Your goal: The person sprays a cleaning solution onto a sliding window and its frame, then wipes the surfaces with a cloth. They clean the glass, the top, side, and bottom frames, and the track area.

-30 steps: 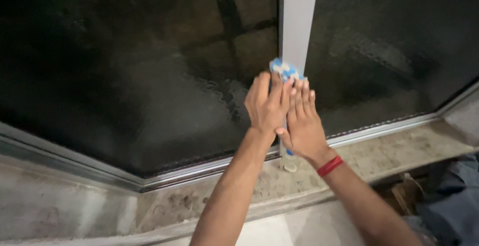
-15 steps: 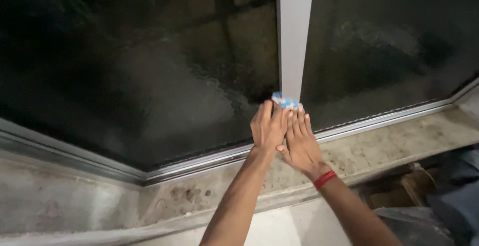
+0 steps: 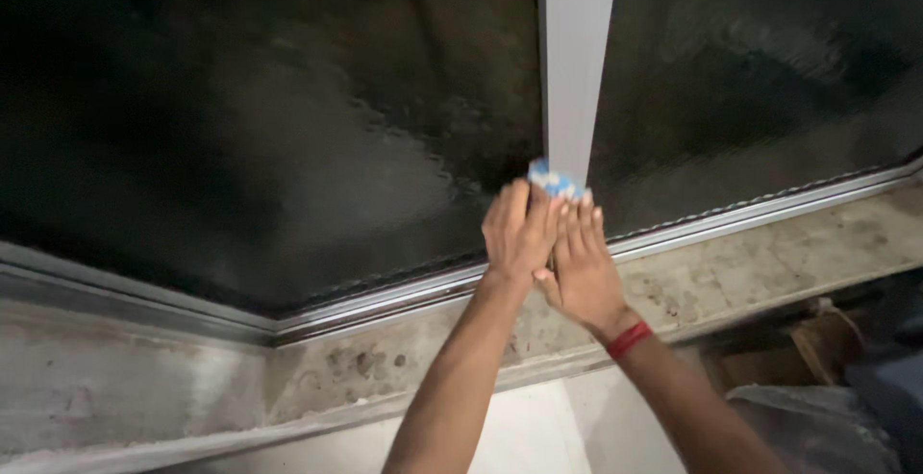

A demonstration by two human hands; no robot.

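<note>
Cloth: a small blue-and-white cloth [image 3: 555,181] is pressed against the lower part of the pale vertical frame bar [image 3: 575,61]; only its top edge shows above the fingertips; the rest is covered.
Left hand: the left hand [image 3: 519,234] is laid flat over the cloth, fingers straight and close together; nothing is pinched; it is pressed side by side against the other hand.
Right hand: the right hand [image 3: 577,267] is laid flat too, fingers extended up the bar, its thumb tucked under the left hand; a red wristband [image 3: 629,339] is worn at the wrist.
Glass: dark textured glass panes [image 3: 288,128] are set on both sides of the bar; the surface looks rippled, and whether it is wet cannot be told.
Track: a metal bottom track [image 3: 404,291] is run along under the glass, just below the hands.
Sill: a stained, gritty stone sill [image 3: 750,272] is seen beneath the track; a crumpled plastic sheet [image 3: 817,426] lies at lower right.
Risk: the cloth is held by palm pressure alone, so it could be lost off the narrow bar if the hands slide unevenly; bare fingers could be scraped on the track edge below; grit from the sill could be picked up and smeared onto the bar, as judged from how close they lie.
</note>
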